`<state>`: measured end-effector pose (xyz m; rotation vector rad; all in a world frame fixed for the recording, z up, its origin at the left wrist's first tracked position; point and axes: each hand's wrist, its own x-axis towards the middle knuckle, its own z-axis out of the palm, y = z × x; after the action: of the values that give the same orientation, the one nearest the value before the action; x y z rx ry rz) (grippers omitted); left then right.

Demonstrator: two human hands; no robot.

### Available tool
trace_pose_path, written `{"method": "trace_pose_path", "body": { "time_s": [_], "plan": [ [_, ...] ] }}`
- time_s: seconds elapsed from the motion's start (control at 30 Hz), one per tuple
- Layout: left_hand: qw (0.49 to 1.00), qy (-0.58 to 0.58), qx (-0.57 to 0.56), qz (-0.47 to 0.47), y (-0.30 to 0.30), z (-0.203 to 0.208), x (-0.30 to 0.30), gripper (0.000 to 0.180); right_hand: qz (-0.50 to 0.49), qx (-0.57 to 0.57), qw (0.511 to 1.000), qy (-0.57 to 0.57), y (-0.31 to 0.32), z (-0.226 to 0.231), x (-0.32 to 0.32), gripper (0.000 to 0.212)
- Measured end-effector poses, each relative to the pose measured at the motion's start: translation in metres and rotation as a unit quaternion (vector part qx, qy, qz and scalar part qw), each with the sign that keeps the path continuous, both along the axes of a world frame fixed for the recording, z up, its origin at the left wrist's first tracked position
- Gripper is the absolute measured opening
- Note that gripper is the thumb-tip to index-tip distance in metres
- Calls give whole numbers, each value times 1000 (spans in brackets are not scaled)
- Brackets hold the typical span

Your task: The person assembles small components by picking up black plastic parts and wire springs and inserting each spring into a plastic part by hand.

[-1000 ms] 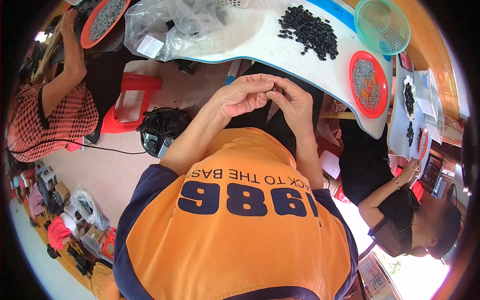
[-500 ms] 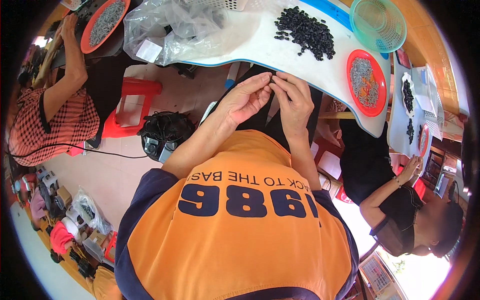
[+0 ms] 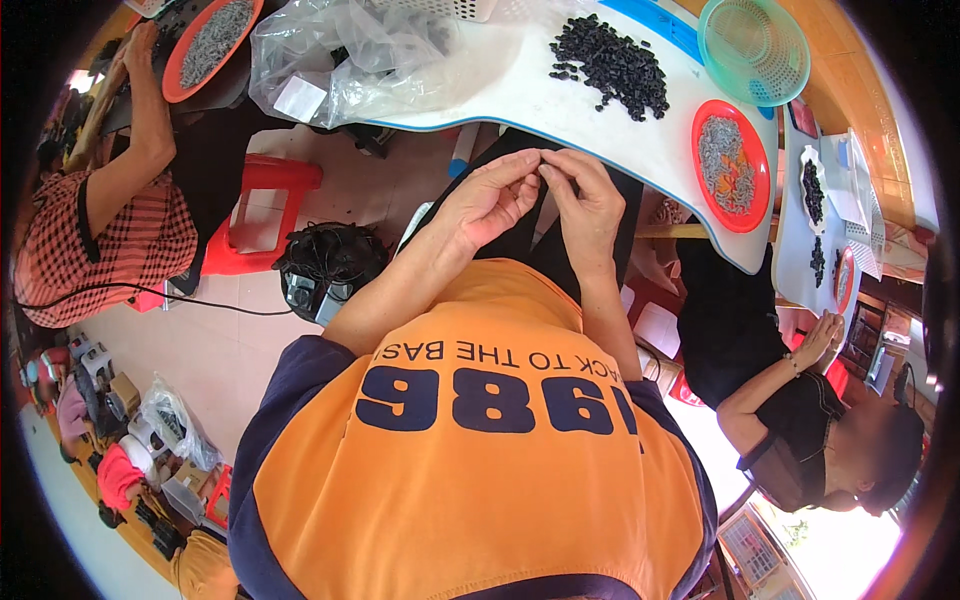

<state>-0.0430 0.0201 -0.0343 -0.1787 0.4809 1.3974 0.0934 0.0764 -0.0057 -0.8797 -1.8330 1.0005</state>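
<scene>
Small piece (image 3: 542, 164): all but hidden, below the pile (image 3: 610, 68) of black bits and clear of the counter (image 3: 500, 80). Grip: left hand (image 3: 490, 200) and right hand (image 3: 587, 200) tip to tip, apparently both pinching the piece; cannot tell how firmly. Could slip, given so slight a hold at the very fingertips. Would then likely land on black trousers (image 3: 548, 250) or floor (image 3: 230, 360), below the pile; hard to spot on dark cloth. Right of and below the pile: red plate (image 3: 763, 170), with grey hardware (image 3: 718, 150) and orange bits (image 3: 738, 180) mingled; could lead to a wrong pick. Left of the pile: clear bag (image 3: 350, 60), crumpled; might snag on a careless reach.
</scene>
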Motion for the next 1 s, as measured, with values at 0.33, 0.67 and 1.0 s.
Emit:
{"method": "trace_pose_path", "body": {
  "time_s": [0.33,0.67,1.0],
  "plan": [
    [1000,-20,-6,-11,-3,7,-7,15,9,-111,993,40,-1,-1,2,19],
    [999,45,-17,-3,-4,2,-7,14,-26,137,988,-69,-5,4,0,18],
    [998,52,-25,0,-6,0,-6,14,-9,218,971,-93,-3,1,1,17]
  ]
}}
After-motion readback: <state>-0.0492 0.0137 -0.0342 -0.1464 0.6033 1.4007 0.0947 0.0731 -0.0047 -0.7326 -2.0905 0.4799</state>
